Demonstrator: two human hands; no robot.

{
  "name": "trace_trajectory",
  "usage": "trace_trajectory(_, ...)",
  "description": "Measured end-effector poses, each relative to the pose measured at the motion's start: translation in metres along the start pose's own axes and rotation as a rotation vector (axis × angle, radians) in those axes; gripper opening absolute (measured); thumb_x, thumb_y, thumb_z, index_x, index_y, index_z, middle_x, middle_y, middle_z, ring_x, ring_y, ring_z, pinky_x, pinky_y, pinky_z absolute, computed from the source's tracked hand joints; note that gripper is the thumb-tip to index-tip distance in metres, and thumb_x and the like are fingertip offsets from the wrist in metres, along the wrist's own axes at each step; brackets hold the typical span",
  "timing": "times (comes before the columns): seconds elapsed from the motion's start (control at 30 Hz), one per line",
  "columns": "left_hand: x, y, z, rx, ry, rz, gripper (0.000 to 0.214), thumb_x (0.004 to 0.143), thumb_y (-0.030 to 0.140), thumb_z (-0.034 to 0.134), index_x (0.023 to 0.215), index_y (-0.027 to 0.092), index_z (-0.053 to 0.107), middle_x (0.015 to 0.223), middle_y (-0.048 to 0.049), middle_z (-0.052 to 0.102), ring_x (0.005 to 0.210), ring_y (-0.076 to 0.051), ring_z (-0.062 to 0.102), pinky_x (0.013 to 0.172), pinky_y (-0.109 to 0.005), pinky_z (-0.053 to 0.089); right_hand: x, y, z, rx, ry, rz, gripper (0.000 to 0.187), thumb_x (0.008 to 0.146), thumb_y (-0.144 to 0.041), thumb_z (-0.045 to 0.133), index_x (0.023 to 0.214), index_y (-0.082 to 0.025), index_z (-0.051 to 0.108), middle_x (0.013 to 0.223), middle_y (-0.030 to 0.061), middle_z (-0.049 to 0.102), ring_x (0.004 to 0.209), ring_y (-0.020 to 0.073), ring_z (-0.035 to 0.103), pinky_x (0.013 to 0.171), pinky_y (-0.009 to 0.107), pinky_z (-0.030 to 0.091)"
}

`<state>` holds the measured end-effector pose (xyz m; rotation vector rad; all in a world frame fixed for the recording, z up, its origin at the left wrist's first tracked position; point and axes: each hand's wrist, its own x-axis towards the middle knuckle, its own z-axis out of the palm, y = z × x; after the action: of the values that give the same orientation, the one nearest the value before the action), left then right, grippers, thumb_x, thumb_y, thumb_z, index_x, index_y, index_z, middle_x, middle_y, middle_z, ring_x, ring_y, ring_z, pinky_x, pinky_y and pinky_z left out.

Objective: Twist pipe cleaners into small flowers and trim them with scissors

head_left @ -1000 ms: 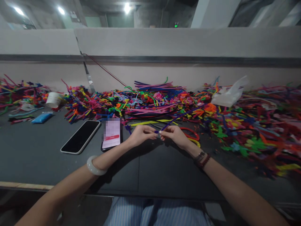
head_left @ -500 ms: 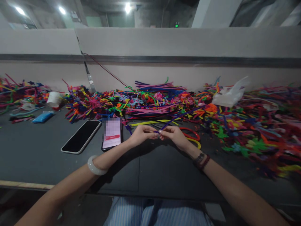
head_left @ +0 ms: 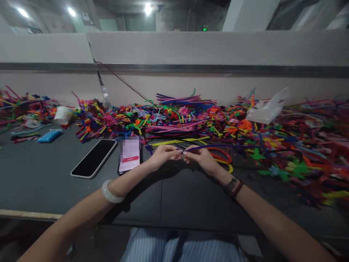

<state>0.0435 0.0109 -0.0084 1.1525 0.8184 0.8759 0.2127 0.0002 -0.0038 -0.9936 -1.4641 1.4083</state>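
Purple fuzzy stick (head_left: 207, 147) is pinched tight by the left hand (head_left: 163, 155) and right hand (head_left: 200, 157) (fingertips almost touching) over the dark table (head_left: 174, 196).

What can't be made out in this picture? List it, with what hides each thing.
1. Head view, lit phone: its screen is blurred out, unreadable.
2. The purple pipe cleaner: near end hidden inside the pinch of left hand and right hand.
3. The pipe-cleaner heap: smeared toward the right edge and cut off there.
4. The white cup: too small to see inside.
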Motion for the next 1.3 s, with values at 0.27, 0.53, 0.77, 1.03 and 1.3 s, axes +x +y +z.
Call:
trace_trajectory(0.27,-0.002,0.005,-0.004,0.121,-0.179,-0.097,0.023,0.06,0.03,0.069,0.064,0.008,0.062,0.06,-0.0029,0.061,0.054,-0.007,0.054,0.061,-0.021,0.044,0.001,0.002,-0.01,-0.023,-0.157,0.139,0.02,0.061,-0.028,0.07,0.069,-0.011,0.062,0.059,0.0012,0.062,0.054,0.0097,0.055,0.054,0.023,0.044)
trace_trajectory(0.53,0.0,-0.002,-0.002,-0.129,-0.151,-0.094,0.025,0.062,0.028,0.069,0.075,0.009,0.063,0.074,-0.0045,0.065,0.07,-0.009,0.06,0.075,-0.023,0.044,0.0,-0.001,0.001,-0.008,0.08,-0.003,0.02,0.061,-0.033,0.069,0.065,-0.015,0.06,0.056,-0.0021,0.059,0.054,0.01,0.054,0.057,0.023,0.043)
trace_trajectory(0.77,-0.001,0.0,0.001,-0.075,-0.13,-0.057,0.027,0.063,0.034,0.067,0.069,0.009,0.059,0.067,-0.0034,0.063,0.063,-0.008,0.058,0.069,-0.023,0.045,-0.001,-0.005,-0.001,-0.046,0.025,-0.015,0.02,0.062,-0.034,0.068,0.066,-0.015,0.061,0.059,-0.0015,0.06,0.056,0.0109,0.055,0.058,0.025,0.044)
trace_trajectory(1.03,-0.004,0.003,0.003,0.098,-0.211,-0.014,0.027,0.064,0.035,0.065,0.066,0.009,0.058,0.063,-0.0019,0.06,0.059,-0.008,0.054,0.063,-0.021,0.042,0.003,-0.002,-0.013,-0.054,-0.017,0.017,0.021,0.06,-0.034,0.069,0.064,-0.014,0.062,0.056,-0.0015,0.059,0.053,0.0096,0.053,0.056,0.024,0.043)
trace_trajectory(1.3,-0.003,0.003,0.003,0.161,-0.179,0.089,0.027,0.067,0.036,0.062,0.063,0.01,0.055,0.061,0.0,0.056,0.058,-0.007,0.052,0.063,-0.022,0.041,0.001,-0.002,-0.021,0.159,-0.158,0.23,0.016,0.062,-0.021,0.068,0.075,-0.015,0.064,0.065,-0.0005,0.061,0.059,0.0086,0.055,0.058,0.02,0.043)
